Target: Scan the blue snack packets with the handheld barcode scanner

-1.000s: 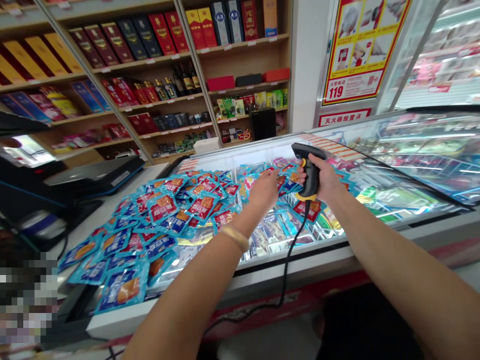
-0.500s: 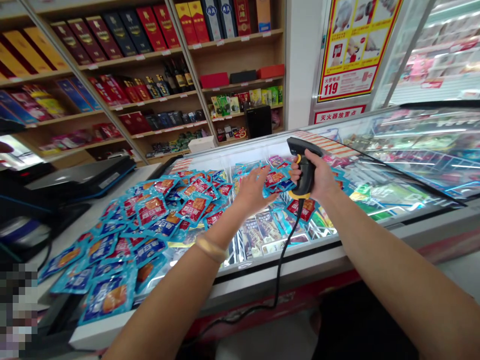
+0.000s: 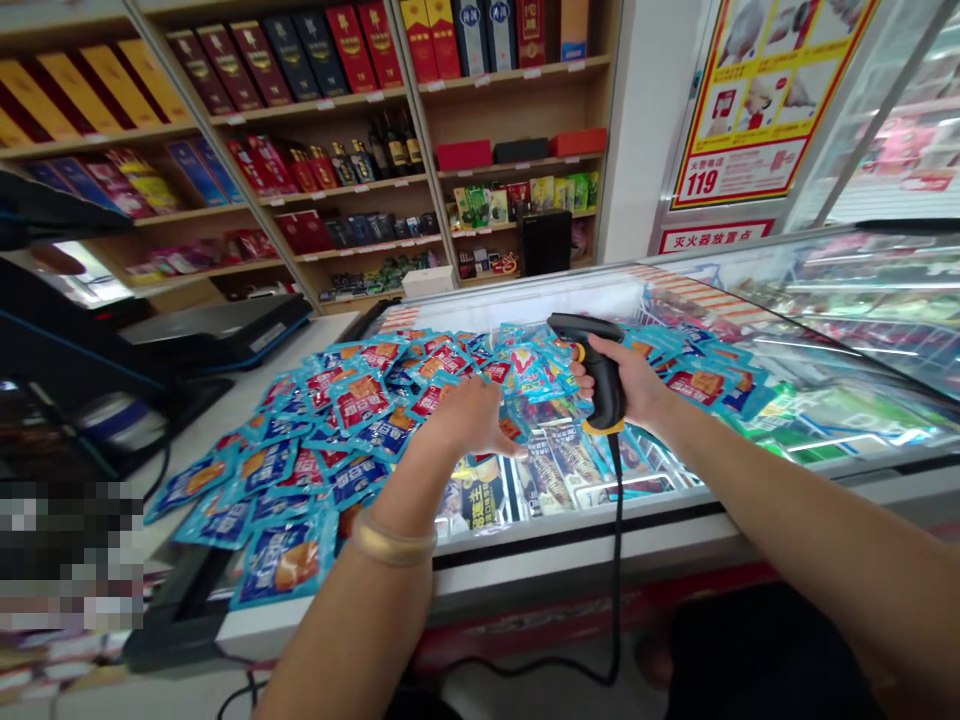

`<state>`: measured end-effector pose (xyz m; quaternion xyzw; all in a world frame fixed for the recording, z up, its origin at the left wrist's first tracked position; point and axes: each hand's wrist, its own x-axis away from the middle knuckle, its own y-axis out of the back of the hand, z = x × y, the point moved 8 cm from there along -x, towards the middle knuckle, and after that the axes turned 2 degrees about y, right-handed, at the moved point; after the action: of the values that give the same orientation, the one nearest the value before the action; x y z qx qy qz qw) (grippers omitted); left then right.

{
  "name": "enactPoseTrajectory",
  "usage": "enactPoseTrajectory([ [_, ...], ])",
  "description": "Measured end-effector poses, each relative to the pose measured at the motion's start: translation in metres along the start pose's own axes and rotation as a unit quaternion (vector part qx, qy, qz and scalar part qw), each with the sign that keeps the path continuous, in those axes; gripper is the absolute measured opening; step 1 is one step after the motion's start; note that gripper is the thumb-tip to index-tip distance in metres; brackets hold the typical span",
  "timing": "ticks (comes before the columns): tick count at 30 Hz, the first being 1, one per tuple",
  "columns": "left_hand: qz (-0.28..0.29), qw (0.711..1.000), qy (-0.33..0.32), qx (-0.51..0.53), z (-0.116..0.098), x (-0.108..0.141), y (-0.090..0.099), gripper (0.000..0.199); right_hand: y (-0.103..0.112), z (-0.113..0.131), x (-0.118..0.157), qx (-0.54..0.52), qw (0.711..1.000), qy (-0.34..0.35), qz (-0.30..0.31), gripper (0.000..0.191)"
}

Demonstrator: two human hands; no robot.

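While my right hand (image 3: 634, 378) is wrapped around the handle of the barcode scanner (image 3: 604, 388), my left hand (image 3: 466, 415) is spread, thumb well apart from the fingers, over the near edge of the blue snack packets (image 3: 364, 400). From behind my own knuckles I can't be sure whether my fingertips touch a packet or just hover. The packets lie heaped on the glass top of the chest freezer (image 3: 525, 568); most are to my left, some sit just under the scanner's nose, and another spread of packets (image 3: 697, 378) lies beyond my right hand. To work well here, I'd pinch one packet by its sealed edge, lift it clear of its overlapping neighbours and smooth its shiny film, since creases and glare could spoil a reading. I'd hold the scanner steady, angle the printed code squarely to its window, and leave the dangling cable (image 3: 618, 540) slack so that it doesn't drag on loose packets.
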<state>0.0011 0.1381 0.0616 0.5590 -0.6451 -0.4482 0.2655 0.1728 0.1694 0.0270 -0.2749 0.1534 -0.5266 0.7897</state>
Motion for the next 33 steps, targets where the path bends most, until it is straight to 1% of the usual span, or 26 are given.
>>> enactPoseTrajectory([
  [3, 0.008, 1.0, 0.014, -0.016, 0.001, -0.001, -0.005, 0.046, -0.017, -0.005, -0.01, 0.0, 1.0, -0.009, 0.01, 0.021],
  [5, 0.003, 1.0, 0.025, -0.013, 0.002, -0.001, -0.004, 0.046, -0.029, -0.008, -0.017, -0.006, 1.0, -0.011, 0.02, 0.02],
  [6, 0.0, 1.0, 0.028, 0.004, 0.003, -0.002, -0.003, 0.047, -0.034, -0.009, -0.019, -0.009, 1.0, -0.011, 0.026, 0.02],
  [9, -0.017, 0.992, 0.044, 0.117, 0.007, -0.006, 0.0, 0.048, -0.04, -0.01, -0.021, -0.011, 0.999, -0.007, 0.037, 0.021],
  [11, -0.037, 0.969, 0.068, 0.233, 0.013, -0.01, 0.004, 0.047, -0.038, -0.01, -0.018, -0.008, 0.999, -0.004, 0.046, 0.021],
  [12, -0.047, 0.948, 0.086, 0.304, 0.017, -0.011, 0.005, 0.045, -0.035, -0.009, -0.015, -0.007, 0.999, -0.004, 0.048, 0.022],
  [13, -0.052, 0.918, 0.106, 0.379, 0.021, -0.013, 0.004, 0.043, -0.031, -0.008, -0.013, -0.006, 0.999, -0.003, 0.049, 0.022],
  [14, -0.051, 0.879, 0.126, 0.456, 0.025, -0.014, 0.003, 0.041, -0.028, -0.008, -0.01, -0.004, 0.999, -0.005, 0.049, 0.022],
  [15, -0.046, 0.835, 0.142, 0.529, 0.027, -0.015, 0.001, 0.041, -0.025, -0.008, -0.008, 0.0, 0.999, -0.008, 0.047, 0.022],
  [17, -0.031, 0.751, 0.161, 0.64, 0.028, -0.016, -0.004, 0.045, -0.022, -0.008, -0.005, 0.011, 0.999, -0.016, 0.049, 0.023],
  [18, -0.026, 0.72, 0.165, 0.674, 0.028, -0.016, -0.005, 0.046, -0.023, -0.008, -0.004, 0.016, 0.998, -0.019, 0.053, 0.023],
  [19, -0.024, 0.698, 0.166, 0.696, 0.028, -0.016, -0.006, 0.048, -0.024, -0.008, -0.003, 0.02, 0.998, -0.02, 0.06, 0.024],
  [20, -0.025, 0.684, 0.166, 0.71, 0.028, -0.016, -0.006, 0.049, -0.026, -0.009, -0.002, 0.024, 0.997, -0.021, 0.069, 0.025],
  [21, -0.029, 0.677, 0.166, 0.716, 0.029, -0.017, -0.006, 0.049, -0.029, -0.009, -0.001, 0.027, 0.996, -0.023, 0.079, 0.026],
  [23, -0.043, 0.676, 0.169, 0.716, 0.031, -0.017, -0.007, 0.051, -0.034, -0.01, 0.001, 0.035, 0.994, -0.028, 0.095, 0.028],
  [28, -0.072, 0.702, 0.197, 0.68, 0.034, -0.017, -0.012, 0.051, -0.041, -0.014, 0.004, 0.044, 0.99, -0.037, 0.127, 0.029],
  [33, -0.08, 0.731, 0.202, 0.647, 0.032, -0.016, -0.014, 0.052, -0.043, -0.018, 0.005, 0.069, 0.986, -0.042, 0.143, 0.028],
])
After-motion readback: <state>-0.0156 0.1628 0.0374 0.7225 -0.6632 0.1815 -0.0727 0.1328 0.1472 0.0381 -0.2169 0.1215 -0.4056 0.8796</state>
